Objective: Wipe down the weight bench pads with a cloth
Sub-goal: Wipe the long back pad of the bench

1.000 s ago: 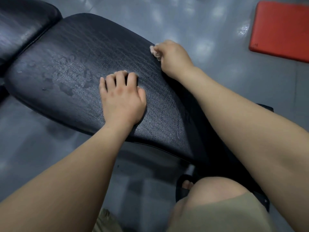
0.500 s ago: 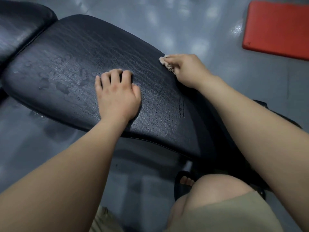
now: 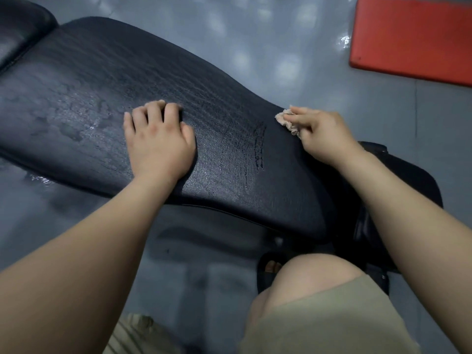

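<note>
A long black bench pad [image 3: 107,80] runs from upper left to lower right, with wet patches on its left part and damp streaks near the middle. My left hand [image 3: 158,141] rests on the pad's top near the middle, palm down and fingertips slightly bent. At the pad's far edge my right hand [image 3: 321,134] grips a small crumpled beige cloth [image 3: 287,121] and presses it against the pad. A second black pad [image 3: 20,29] adjoins at the top left corner.
Grey glossy floor [image 3: 268,47] surrounds the bench. A red mat [image 3: 413,37] lies on the floor at the top right. My knee in khaki shorts [image 3: 319,302] and a foot in a black sandal [image 3: 270,269] sit below the bench's near end, by the dark frame [image 3: 408,180].
My right hand has slid the cloth along the pad's far edge toward the near end, leaving damp streaks. My left hand has stayed on the pad.
</note>
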Tool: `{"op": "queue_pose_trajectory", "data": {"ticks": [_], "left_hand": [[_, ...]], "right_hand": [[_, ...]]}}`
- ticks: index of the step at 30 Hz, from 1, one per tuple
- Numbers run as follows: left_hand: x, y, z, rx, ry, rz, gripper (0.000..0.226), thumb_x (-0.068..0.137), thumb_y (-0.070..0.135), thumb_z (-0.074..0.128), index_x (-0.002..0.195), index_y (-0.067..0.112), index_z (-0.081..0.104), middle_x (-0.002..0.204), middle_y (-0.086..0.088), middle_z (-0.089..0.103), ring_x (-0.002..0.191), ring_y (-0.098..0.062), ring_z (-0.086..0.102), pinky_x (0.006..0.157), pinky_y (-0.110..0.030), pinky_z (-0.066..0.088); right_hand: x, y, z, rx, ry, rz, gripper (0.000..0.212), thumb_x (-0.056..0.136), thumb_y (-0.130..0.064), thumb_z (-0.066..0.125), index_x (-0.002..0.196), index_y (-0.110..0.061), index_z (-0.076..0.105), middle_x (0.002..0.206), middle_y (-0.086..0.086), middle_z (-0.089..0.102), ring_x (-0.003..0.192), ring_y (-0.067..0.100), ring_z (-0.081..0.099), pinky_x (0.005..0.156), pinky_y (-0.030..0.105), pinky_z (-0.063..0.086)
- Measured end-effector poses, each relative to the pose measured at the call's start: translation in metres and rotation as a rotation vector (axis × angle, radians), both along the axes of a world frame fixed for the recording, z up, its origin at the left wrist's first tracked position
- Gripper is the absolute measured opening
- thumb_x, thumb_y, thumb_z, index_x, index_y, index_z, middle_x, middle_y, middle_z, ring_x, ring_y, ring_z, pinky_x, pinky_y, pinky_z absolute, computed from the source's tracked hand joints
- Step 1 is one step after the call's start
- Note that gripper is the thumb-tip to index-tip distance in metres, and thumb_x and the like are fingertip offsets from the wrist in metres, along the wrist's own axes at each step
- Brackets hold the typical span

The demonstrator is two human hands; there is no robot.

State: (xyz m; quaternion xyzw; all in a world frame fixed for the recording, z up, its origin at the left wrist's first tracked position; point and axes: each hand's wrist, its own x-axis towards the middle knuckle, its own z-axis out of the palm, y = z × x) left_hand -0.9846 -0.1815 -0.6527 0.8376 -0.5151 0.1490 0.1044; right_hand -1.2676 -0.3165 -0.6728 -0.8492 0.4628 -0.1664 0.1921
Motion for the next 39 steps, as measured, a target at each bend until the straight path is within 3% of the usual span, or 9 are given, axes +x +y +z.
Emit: {"op": "queue_pose_trajectory", "data": {"ticks": [5, 10, 14, 20, 24, 31, 35, 37, 39], "left_hand": [[0.0, -0.002, -0.001, -0.018, -0.01, 0.009, 0.036, 0.094, 0.036, 0.042, 0.123, 0.021, 0.057, 0.132, -0.012, 0.053, 0.122, -0.038, 0.046, 0.118, -0.055, 0.024], [-0.001, -0.002, 0.0, -0.005, -0.004, 0.009, 0.038, 0.094, 0.037, 0.04, 0.125, 0.022, 0.057, 0.134, -0.011, 0.053, 0.123, -0.038, 0.044, 0.119, -0.055, 0.022], [0.0, -0.001, -0.001, -0.017, -0.004, 0.0, 0.038, 0.094, 0.036, 0.041, 0.125, 0.02, 0.058, 0.135, -0.012, 0.053, 0.123, -0.039, 0.045, 0.119, -0.055, 0.023], [0.0, -0.002, 0.0, -0.013, -0.006, 0.006, 0.037, 0.095, 0.036, 0.04, 0.124, 0.02, 0.057, 0.134, -0.012, 0.052, 0.125, -0.039, 0.044, 0.119, -0.056, 0.022], [-0.001, -0.001, 0.0, -0.022, -0.006, 0.009, 0.037, 0.094, 0.036, 0.04, 0.123, 0.019, 0.057, 0.133, -0.013, 0.053, 0.122, -0.039, 0.044, 0.119, -0.056, 0.023], [0.0, -0.001, -0.001, -0.015, -0.011, -0.002, 0.038, 0.094, 0.035, 0.039, 0.124, 0.018, 0.057, 0.133, -0.013, 0.053, 0.122, -0.04, 0.045, 0.119, -0.056, 0.023], [-0.001, -0.001, -0.001, -0.018, -0.017, 0.003, 0.038, 0.094, 0.035, 0.039, 0.122, 0.017, 0.057, 0.132, -0.015, 0.053, 0.121, -0.041, 0.045, 0.118, -0.057, 0.023], [-0.001, -0.001, 0.0, -0.02, -0.015, 0.004, 0.038, 0.094, 0.036, 0.04, 0.122, 0.017, 0.057, 0.132, -0.015, 0.053, 0.122, -0.041, 0.045, 0.118, -0.057, 0.023], [-0.001, -0.001, -0.001, -0.02, -0.012, 0.003, 0.038, 0.094, 0.036, 0.039, 0.123, 0.017, 0.057, 0.133, -0.014, 0.053, 0.122, -0.041, 0.044, 0.119, -0.057, 0.023]], "right_hand": [[0.043, 0.004, -0.001, 0.012, -0.077, -0.027, 0.039, 0.09, 0.004, 0.047, 0.114, -0.01, 0.074, 0.14, 0.006, 0.062, 0.138, 0.013, 0.049, 0.111, 0.012, 0.026], [0.063, 0.005, -0.005, -0.021, -0.091, 0.098, 0.048, 0.095, 0.001, 0.046, 0.138, -0.012, 0.061, 0.153, 0.009, 0.047, 0.146, 0.023, 0.04, 0.124, 0.033, 0.023], [0.024, 0.011, -0.003, -0.041, -0.121, 0.167, 0.048, 0.092, 0.01, 0.05, 0.133, -0.01, 0.065, 0.147, 0.011, 0.053, 0.138, 0.015, 0.044, 0.116, 0.005, 0.013], [-0.006, 0.027, -0.018, -0.067, -0.119, 0.026, 0.05, 0.085, 0.015, 0.051, 0.127, -0.006, 0.069, 0.142, 0.017, 0.057, 0.138, 0.034, 0.048, 0.12, 0.031, 0.028], [0.043, 0.035, -0.012, -0.086, -0.156, 0.133, 0.048, 0.085, 0.007, 0.047, 0.127, -0.002, 0.067, 0.141, 0.023, 0.056, 0.138, 0.042, 0.046, 0.121, 0.049, 0.03], [0.025, 0.036, -0.003, -0.11, -0.068, 0.407, 0.043, 0.091, 0.006, 0.055, 0.132, -0.003, 0.064, 0.146, 0.017, 0.053, 0.141, 0.034, 0.042, 0.122, 0.038, 0.029], [-0.015, 0.036, -0.005, -0.087, -0.055, 0.261, 0.045, 0.09, 0.01, 0.058, 0.131, -0.007, 0.067, 0.145, 0.014, 0.054, 0.141, 0.033, 0.043, 0.121, 0.017, 0.022], [-0.006, 0.044, -0.005, -0.105, -0.096, 0.22, 0.037, 0.092, 0.002, 0.053, 0.125, -0.003, 0.069, 0.14, 0.019, 0.058, 0.137, 0.038, 0.048, 0.121, 0.02, 0.024], [0.02, 0.055, -0.006, -0.129, -0.144, 0.266, 0.035, 0.091, 0.0, 0.05, 0.119, 0.0, 0.071, 0.135, 0.025, 0.06, 0.133, 0.042, 0.052, 0.12, 0.041, 0.033]]}}
